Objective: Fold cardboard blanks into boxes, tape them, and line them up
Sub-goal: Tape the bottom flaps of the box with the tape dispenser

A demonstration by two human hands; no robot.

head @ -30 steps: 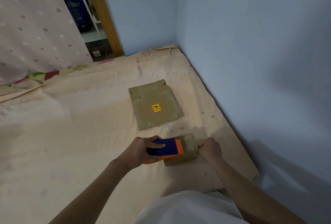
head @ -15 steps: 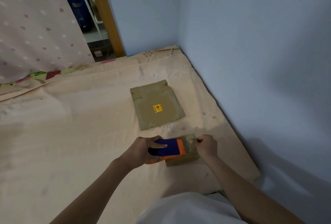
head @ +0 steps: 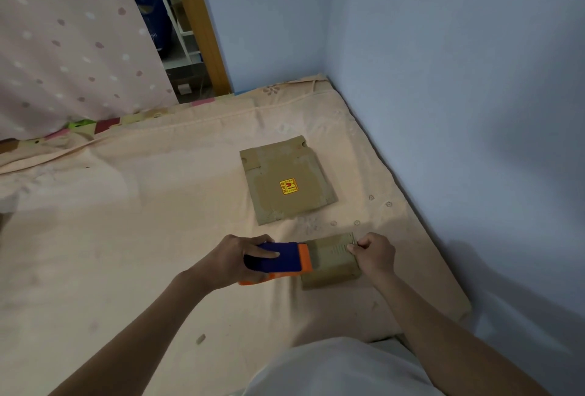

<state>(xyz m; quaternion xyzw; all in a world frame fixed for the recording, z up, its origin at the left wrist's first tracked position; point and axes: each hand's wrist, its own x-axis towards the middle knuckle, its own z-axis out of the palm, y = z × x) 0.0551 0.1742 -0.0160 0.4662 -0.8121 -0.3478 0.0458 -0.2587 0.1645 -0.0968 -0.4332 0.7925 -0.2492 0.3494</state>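
Observation:
A small folded cardboard box (head: pixel 332 264) lies on the peach bedsheet (head: pixel 126 237) in front of me. My left hand (head: pixel 234 261) grips a blue and orange tape dispenser (head: pixel 278 261) whose orange end rests against the box's left side. My right hand (head: pixel 375 254) sits at the box's right end, its fingers curled and pinching the box's top right edge. Farther back lies a stack of flat cardboard blanks (head: pixel 286 180) with a yellow sticker on top.
A blue wall (head: pixel 459 110) runs along the bed's right edge and meets another wall at the far corner. A dotted pink curtain (head: pixel 63 47) hangs at the far left beside a wooden door frame (head: pixel 199 21). Open sheet stretches to the left.
My right hand has shifted from the box's right side up onto its top right edge. The dispenser and my left hand have stayed at the box's left end.

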